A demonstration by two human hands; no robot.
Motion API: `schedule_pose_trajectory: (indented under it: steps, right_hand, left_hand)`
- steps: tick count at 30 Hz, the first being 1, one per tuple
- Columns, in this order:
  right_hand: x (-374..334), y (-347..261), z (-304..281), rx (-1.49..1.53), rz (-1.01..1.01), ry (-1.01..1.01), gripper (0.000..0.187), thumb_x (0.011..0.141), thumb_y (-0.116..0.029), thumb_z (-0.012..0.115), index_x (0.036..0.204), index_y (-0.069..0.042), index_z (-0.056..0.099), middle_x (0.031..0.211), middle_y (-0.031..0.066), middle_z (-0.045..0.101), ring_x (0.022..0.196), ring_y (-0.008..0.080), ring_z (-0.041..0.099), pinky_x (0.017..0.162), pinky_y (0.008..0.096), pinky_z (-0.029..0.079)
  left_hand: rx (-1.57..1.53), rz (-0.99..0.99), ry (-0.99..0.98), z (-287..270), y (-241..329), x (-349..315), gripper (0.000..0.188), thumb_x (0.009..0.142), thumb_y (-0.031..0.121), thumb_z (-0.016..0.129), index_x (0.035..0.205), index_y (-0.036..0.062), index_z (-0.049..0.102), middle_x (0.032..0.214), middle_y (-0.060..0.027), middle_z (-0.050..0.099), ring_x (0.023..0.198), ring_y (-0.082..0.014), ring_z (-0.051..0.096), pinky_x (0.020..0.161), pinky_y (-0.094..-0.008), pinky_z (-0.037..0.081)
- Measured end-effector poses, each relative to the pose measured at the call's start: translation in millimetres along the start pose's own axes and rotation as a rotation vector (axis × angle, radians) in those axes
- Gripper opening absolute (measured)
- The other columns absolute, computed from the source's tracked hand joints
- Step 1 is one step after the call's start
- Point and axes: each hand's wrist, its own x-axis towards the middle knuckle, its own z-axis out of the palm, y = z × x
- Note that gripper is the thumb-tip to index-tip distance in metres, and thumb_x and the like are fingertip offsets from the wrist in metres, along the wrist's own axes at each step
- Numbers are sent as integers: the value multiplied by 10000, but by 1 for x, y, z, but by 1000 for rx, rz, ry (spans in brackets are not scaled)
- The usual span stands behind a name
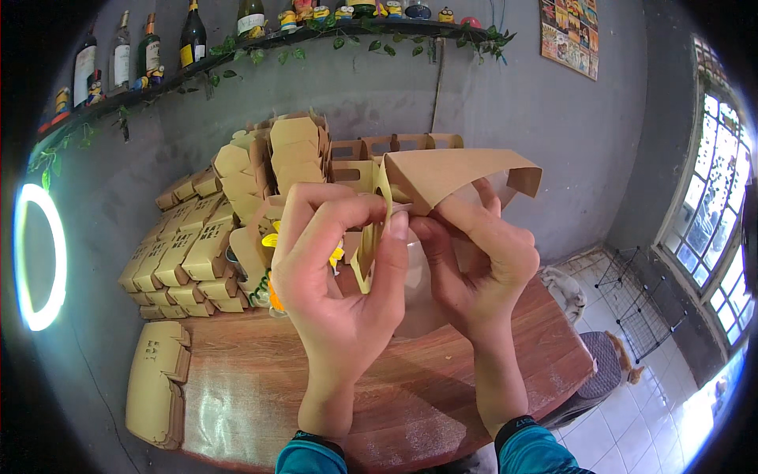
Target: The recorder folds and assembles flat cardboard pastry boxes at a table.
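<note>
Up in front of me, above the table, I hold a partly folded brown cardboard piece [454, 170], with a wide curved flap bending off to the right. My left hand [335, 265] pinches its upright narrow panel on the left, thumb in front and fingers curled behind. My right hand [482, 257] is closed at the fold just below the flap, its thumb and index finger close to my left thumb. The flap and my fingers hide part of the fold. Behind my hands a pale, see-through item [422, 296] shows in part; its kind I cannot make out.
Closed brown cardboard boxes [185, 253] are piled at the table's back left, with stacked open-top boxes [296, 150] behind. More boxes [154, 383] lie at the left edge of the wooden table [379, 395]. A stool [600, 363] stands beyond the right edge.
</note>
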Motion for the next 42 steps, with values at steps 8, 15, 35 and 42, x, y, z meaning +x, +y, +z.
schedule_pose_trajectory:
  steps: [8, 15, 35, 42]
  right_hand:
    - [1, -10, -3, 164, 225, -12, 148, 809, 28, 714, 932, -53, 698, 770, 47, 709, 717, 174, 700, 1059, 453, 353]
    - [8, -13, -19, 361, 362, -78, 109, 846, 72, 687, 946, 48, 651, 879, 92, 689, 831, 177, 722, 724, 244, 540]
    - [4, -3, -24, 404, 408, 51, 109, 773, 66, 673, 881, 48, 669, 798, 52, 684, 774, 99, 656, 736, 237, 511]
    - [6, 2, -26, 518, 423, 19, 95, 782, 13, 720, 838, 45, 651, 793, 27, 612, 791, 72, 554, 711, 214, 440]
  left_hand:
    - [-130, -174, 114, 0, 4, 0, 143, 759, -31, 772, 849, -2, 663, 837, -87, 656, 793, -186, 638, 857, -305, 497]
    - [-106, 134, -4, 0, -9, 3, 171, 744, -41, 804, 848, 9, 678, 841, -90, 653, 782, -197, 646, 883, -386, 521]
    - [-215, -25, -92, 26, -8, -10, 386, 744, -53, 777, 1050, 1, 547, 1098, -164, 655, 886, -290, 692, 722, -323, 572]
    - [120, 619, 91, 25, -14, -5, 324, 752, -71, 788, 1012, 4, 610, 1064, -248, 657, 929, -306, 693, 734, -355, 632]
